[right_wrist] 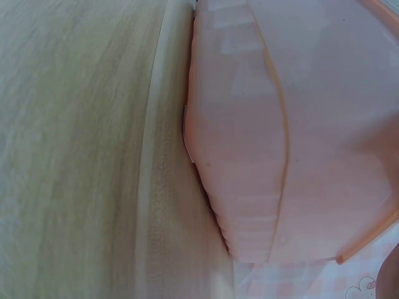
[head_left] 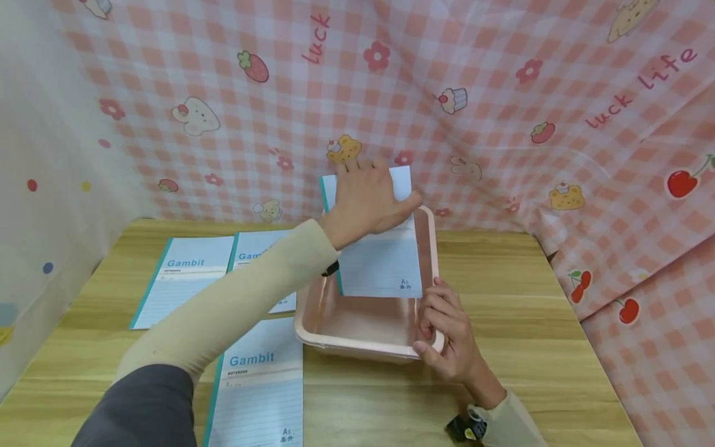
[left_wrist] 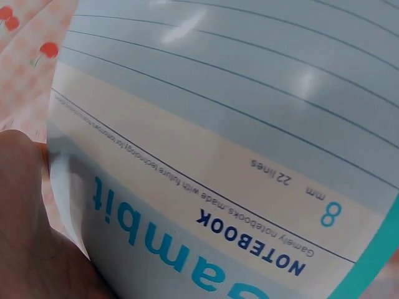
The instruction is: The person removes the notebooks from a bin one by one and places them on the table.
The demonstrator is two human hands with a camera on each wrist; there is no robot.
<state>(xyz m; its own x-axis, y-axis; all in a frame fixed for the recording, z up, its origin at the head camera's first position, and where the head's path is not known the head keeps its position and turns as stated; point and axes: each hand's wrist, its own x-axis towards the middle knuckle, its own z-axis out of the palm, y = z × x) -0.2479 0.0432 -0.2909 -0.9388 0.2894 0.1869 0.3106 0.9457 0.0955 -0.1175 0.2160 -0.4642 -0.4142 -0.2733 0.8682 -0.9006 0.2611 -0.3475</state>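
Note:
My left hand [head_left: 363,198] holds a blue-and-white notebook [head_left: 380,267] by its upper part, over a pink plastic bin [head_left: 363,343]. The fingers reach past its top edge, and the thumb lies toward the right. In the left wrist view the notebook's cover [left_wrist: 206,156] fills most of the picture, its print upside down and the sheet bowed. At the bin's near right corner my right hand [head_left: 451,329] grips the rim, thumb outside. The right wrist view shows the bin's ribbed outer wall [right_wrist: 243,137] standing on the table.
Three more notebooks lie on the wooden table [head_left: 503,298]: a left one [head_left: 187,279], one partly behind my left arm [head_left: 286,303], and a near one [head_left: 257,391]. A pink checked cloth [head_left: 346,81] hangs behind and to the right.

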